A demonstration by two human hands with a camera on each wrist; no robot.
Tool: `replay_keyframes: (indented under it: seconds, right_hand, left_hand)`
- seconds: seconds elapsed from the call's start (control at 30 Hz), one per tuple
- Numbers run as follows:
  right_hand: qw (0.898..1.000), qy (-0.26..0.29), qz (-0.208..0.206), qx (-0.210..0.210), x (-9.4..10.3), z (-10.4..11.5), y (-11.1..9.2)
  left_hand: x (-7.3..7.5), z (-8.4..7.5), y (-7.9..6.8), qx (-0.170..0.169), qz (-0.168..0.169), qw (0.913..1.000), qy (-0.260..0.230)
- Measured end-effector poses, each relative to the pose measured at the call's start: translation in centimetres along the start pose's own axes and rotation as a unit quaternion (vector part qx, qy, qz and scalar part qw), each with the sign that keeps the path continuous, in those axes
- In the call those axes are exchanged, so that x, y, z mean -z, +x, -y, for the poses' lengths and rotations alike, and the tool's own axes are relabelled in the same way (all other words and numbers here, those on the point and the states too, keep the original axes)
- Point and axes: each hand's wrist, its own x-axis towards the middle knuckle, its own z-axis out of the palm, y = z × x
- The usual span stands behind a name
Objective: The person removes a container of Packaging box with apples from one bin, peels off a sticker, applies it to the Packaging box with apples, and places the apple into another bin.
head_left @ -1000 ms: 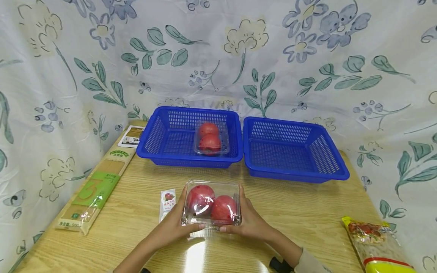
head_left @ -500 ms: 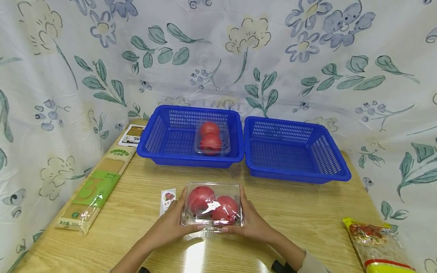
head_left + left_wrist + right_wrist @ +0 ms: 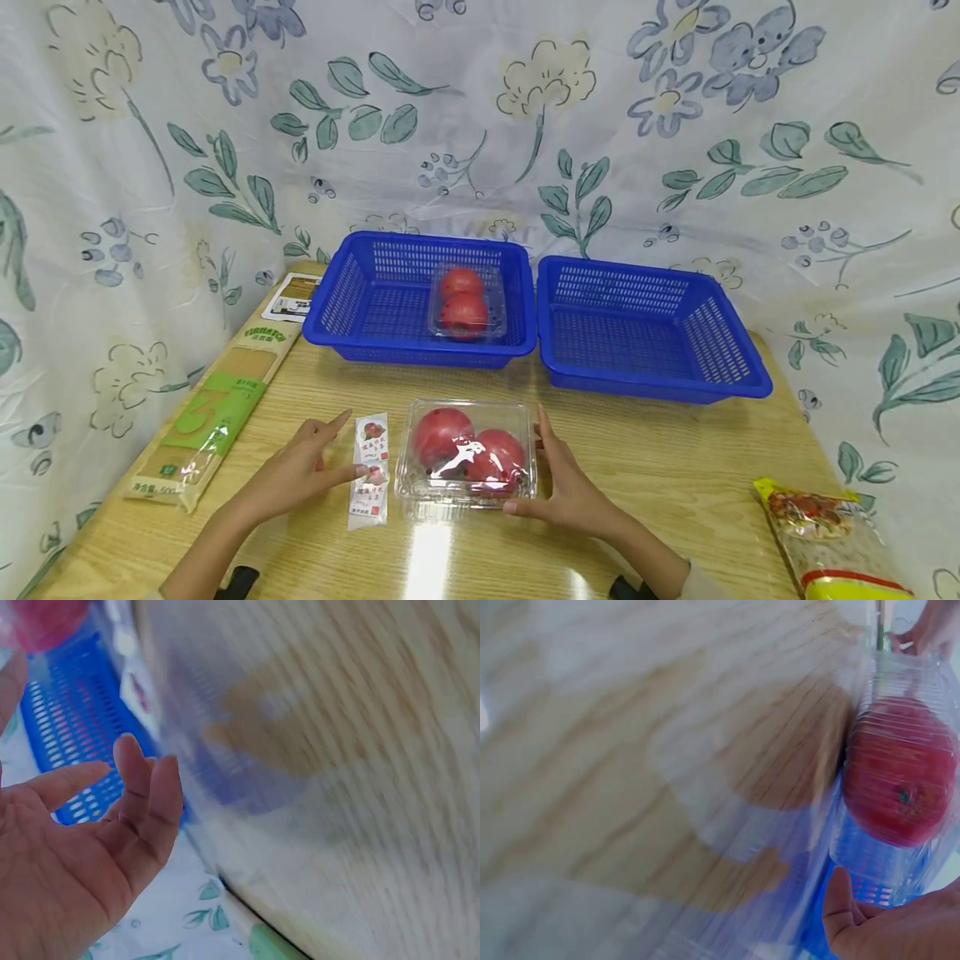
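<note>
A clear plastic clamshell box point(image 3: 467, 493) with two round red tomato-like fruits point(image 3: 442, 440) sits on the table in front of me. Its lid appears closed. My right hand point(image 3: 566, 492) is at the box's right side, fingers extended and thumb by the front corner; whether it touches is hard to tell. To the left, my left hand point(image 3: 292, 471) hovers at a strip of paper labels point(image 3: 368, 496) with red fruit pictures, its thumb tip over the strip. Nothing shows in its grip in the left wrist view, where the fingers point(image 3: 154, 799) curl loosely.
Behind stand two blue plastic baskets. The left basket point(image 3: 431, 360) contains another clear box point(image 3: 491, 304) of red fruits; the right basket point(image 3: 652, 387) is beside it. A long noodle packet point(image 3: 217, 408) lies along the left edge, a yellow-trimmed food bag point(image 3: 832, 533) at the right.
Both hands held the clamshell box between them before. My left hand has let go and moved left to the label strip; my right hand has loosened and shifted slightly right. The box stays put.
</note>
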Motion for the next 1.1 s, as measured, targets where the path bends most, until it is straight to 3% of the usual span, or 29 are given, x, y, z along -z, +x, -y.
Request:
replay_keyframes:
  seconds: [0.2, 0.5, 0.87, 1.1]
  right_hand:
    - [1.0, 0.001, 0.0, -0.001, 0.0, 0.0, -0.1]
    - [0.999, -0.018, -0.013, 0.023, 0.1, -0.6, -0.3]
    - [1.0, -0.018, 0.003, -0.01, 0.2, -0.2, -0.5]
    - [1.0, -0.019, -0.001, -0.019, 0.3, -0.3, -0.7]
  left_hand:
    - [0.1, 0.8, 1.7, -0.014, -0.004, 0.997, 0.076]
    - [0.1, 1.1, 4.2, -0.04, -0.007, 0.9912, 0.126]
    - [-0.5, 3.2, 4.4, -0.095, -0.039, 0.9878, 0.117]
    - [-0.6, 3.7, 4.4, -0.102, -0.036, 0.9883, 0.108]
